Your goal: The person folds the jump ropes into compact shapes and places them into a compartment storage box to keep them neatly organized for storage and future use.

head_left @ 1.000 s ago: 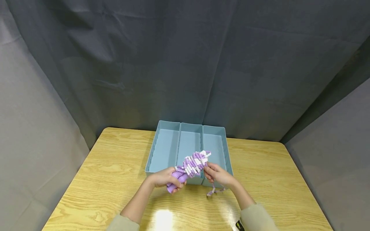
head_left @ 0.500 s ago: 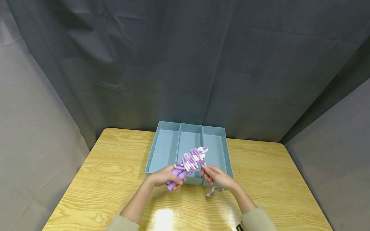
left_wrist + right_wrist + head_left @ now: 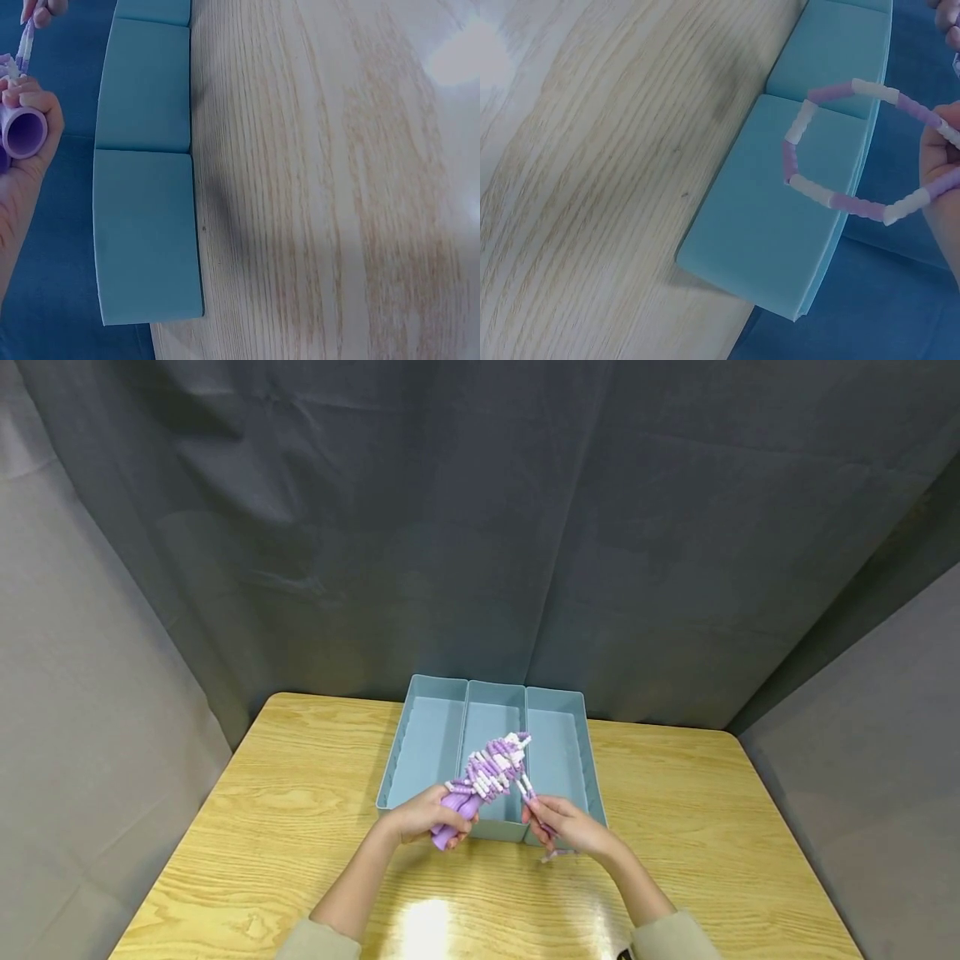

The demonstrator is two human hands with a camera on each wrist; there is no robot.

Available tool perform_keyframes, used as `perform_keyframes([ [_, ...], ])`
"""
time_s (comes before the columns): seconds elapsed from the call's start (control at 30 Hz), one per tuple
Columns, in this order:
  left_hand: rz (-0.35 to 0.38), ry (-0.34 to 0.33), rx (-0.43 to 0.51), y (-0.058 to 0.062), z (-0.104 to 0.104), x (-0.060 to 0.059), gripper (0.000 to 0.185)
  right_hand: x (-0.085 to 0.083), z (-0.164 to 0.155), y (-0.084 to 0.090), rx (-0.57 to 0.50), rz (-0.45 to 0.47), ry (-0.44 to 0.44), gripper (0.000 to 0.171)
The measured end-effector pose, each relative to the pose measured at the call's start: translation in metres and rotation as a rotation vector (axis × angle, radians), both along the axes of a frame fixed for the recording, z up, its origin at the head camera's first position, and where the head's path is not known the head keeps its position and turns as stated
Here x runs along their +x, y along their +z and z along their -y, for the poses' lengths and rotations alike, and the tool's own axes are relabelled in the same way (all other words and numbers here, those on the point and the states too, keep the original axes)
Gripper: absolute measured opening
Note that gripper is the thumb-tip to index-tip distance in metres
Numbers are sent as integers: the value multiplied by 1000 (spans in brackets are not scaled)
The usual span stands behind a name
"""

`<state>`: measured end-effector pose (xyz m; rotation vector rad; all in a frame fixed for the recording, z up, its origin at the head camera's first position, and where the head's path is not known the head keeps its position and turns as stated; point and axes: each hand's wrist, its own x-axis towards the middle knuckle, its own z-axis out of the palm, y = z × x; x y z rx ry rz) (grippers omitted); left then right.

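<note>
Two bare forearms extend over the wooden table (image 3: 247,827), each emerging from a pale beige sleeve pushed up toward the elbow; the left hand (image 3: 423,820) and right hand (image 3: 567,827) wear no gloves, rings or watch.

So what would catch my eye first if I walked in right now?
The purple-and-white beaded jump rope, bundled above the middle of three pale blue bins on the wooden table. The left hand grips its purple handles, and the right hand pinches a loose beaded strand.
</note>
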<state>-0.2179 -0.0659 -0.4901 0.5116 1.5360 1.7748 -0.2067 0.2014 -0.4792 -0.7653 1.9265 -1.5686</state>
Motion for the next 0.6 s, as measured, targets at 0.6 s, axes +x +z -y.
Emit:
perform_keyframes([
  [0.6,-10,31,-24,-3,-1,-1,23,11,-7,9,-15,-46,57,32],
])
